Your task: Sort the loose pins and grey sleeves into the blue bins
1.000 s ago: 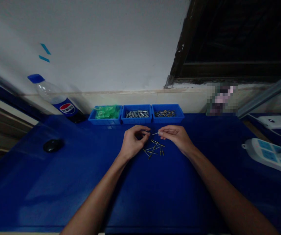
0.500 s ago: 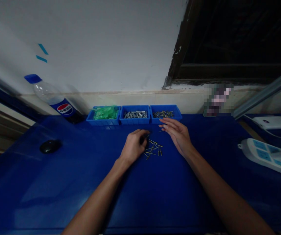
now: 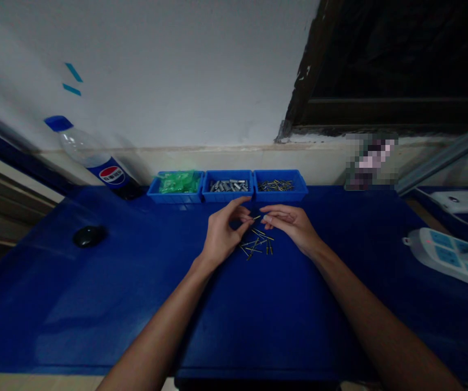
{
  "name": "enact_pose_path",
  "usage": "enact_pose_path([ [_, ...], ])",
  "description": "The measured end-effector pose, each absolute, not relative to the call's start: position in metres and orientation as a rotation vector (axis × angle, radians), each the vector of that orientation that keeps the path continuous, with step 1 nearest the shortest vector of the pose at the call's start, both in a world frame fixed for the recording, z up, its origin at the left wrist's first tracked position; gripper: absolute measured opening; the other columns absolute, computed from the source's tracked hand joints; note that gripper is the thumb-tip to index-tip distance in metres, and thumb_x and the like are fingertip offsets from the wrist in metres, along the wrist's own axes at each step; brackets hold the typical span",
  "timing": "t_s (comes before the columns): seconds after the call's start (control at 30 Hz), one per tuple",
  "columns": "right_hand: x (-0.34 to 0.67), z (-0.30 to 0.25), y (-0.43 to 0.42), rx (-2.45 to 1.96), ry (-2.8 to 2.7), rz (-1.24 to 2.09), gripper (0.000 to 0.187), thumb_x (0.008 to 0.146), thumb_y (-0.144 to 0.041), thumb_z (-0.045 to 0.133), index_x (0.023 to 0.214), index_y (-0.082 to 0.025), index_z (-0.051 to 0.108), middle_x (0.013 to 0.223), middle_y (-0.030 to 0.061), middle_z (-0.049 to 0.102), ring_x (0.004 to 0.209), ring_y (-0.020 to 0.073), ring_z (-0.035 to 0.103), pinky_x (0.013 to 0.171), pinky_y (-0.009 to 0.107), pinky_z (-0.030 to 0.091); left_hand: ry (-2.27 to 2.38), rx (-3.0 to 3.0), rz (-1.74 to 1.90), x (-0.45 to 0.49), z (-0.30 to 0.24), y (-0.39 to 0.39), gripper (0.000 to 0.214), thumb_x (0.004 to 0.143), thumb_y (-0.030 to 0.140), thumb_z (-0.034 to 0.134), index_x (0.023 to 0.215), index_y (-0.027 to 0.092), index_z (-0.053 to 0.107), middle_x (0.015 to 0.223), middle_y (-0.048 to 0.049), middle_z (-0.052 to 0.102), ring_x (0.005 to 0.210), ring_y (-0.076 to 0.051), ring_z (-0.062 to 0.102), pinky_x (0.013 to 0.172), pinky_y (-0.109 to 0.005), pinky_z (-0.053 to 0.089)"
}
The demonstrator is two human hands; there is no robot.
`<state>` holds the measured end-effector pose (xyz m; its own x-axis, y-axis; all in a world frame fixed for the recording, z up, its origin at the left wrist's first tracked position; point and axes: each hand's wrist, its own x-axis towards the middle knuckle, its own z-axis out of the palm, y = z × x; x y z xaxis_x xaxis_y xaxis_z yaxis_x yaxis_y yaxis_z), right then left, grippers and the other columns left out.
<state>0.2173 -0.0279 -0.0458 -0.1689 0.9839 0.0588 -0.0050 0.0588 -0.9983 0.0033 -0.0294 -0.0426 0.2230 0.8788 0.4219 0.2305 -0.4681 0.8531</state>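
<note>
Just beside left hand (image 3: 221,236), thin pin (image 3: 256,218)

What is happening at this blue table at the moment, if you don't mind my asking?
A person is working at the blue table with both hands over a small pile of thin pins. The left hand and right hand bring their fingertips together at a single pin just above the pile; which hand grips it is too small to tell. Behind the hands stand a bin of green parts, a bin of silver cylinders and a bin of pins.
</note>
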Motion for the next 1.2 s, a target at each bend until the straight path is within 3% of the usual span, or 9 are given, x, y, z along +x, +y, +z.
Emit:
enact_pose_path([
  [0.13, 0.216, -0.046, -0.029, -1.078, -1.359, 1.378, 0.025, 0.075, -0.034, 0.087, 0.097, -0.022, 0.084, 0.089, 0.0074, 0.083, 0.079, 0.0221, 0.078, 0.082, 0.040, 0.060, 0.980, 2.043, 1.256, 0.001, -0.046, -0.029, 0.052, 0.091, 0.013, 0.074, 0.140, 0.022, 0.061, 0.104, -0.0038, 0.077, 0.086, -0.013, 0.077, 0.089, -0.028, 0.064],
  [0.43, 0.216, -0.046, -0.028, -1.104, -1.372, 1.379, 0.021, 0.075, -0.034, 0.088, 0.092, -0.022, 0.083, 0.078, 0.0042, 0.080, 0.068, 0.0176, 0.073, 0.070, 0.033, 0.058, 0.920, 2.258, 1.254, 0.002, -0.051, -0.029, 0.038, 0.093, 0.009, 0.073, 0.129, 0.018, 0.065, 0.100, -0.0051, 0.077, 0.090, -0.015, 0.076, 0.086, -0.029, 0.063],
  [0.67, 0.219, -0.048, -0.024, -1.180, -1.325, 1.194, 0.019, 0.075, -0.036, 0.089, 0.084, -0.021, 0.082, 0.074, 0.0054, 0.079, 0.067, 0.0207, 0.074, 0.069, 0.037, 0.059, 1.035, 2.257, 1.255, 0.002, -0.045, -0.031, 0.020, 0.096, 0.017, 0.072, 0.116, 0.017, 0.069, 0.099, -0.0051, 0.075, 0.088, -0.016, 0.074, 0.084, -0.030, 0.061],
  [0.77, 0.224, -0.050, -0.020, -1.097, -1.184, 1.025, 0.021, 0.081, -0.033, 0.086, 0.099, -0.024, 0.082, 0.098, 0.0064, 0.083, 0.087, 0.0241, 0.079, 0.088, 0.042, 0.061, 1.101, 2.282, 1.082, -0.001, -0.045, -0.029, 0.012, 0.099, 0.020, 0.068, 0.110, 0.018, 0.071, 0.103, -0.0064, 0.076, 0.094, -0.019, 0.073, 0.089, -0.034, 0.060],
  [0.83, 0.226, -0.051, -0.019, -1.012, -1.135, 0.990, 0.034, 0.083, -0.030, 0.084, 0.116, -0.029, 0.079, 0.120, 0.0059, 0.080, 0.107, 0.0262, 0.077, 0.102, 0.046, 0.056, 1.048, 2.352, 0.924, -0.003, -0.047, -0.028, 0.011, 0.099, 0.019, 0.067, 0.108, 0.019, 0.073, 0.110, -0.0070, 0.076, 0.103, -0.022, 0.071, 0.096, -0.038, 0.057],
  [0.9, 0.226, -0.052, -0.019, -0.980, -1.117, 0.998, 0.041, 0.084, -0.028, 0.083, 0.125, -0.032, 0.076, 0.129, 0.0054, 0.077, 0.115, 0.0269, 0.074, 0.107, 0.048, 0.054, 1.014, 2.412, 0.805, -0.004, -0.050, -0.026, 0.010, 0.098, 0.019, 0.068, 0.106, 0.019, 0.074, 0.112, -0.0069, 0.075, 0.107, -0.024, 0.068, 0.098, -0.041, 0.055],
  [1.2, 0.222, -0.047, -0.023, -1.018, -1.142, 1.071, 0.026, 0.085, -0.031, 0.078, 0.110, -0.026, 0.079, 0.110, 0.0074, 0.081, 0.088, 0.0218, 0.075, 0.081, 0.040, 0.057, 1.049, 2.432, 0.730, -0.006, -0.048, -0.022, 0.006, 0.101, 0.022, 0.065, 0.098, 0.019, 0.069, 0.098, -0.0056, 0.073, 0.095, -0.023, 0.064, 0.090, -0.039, 0.051],
])
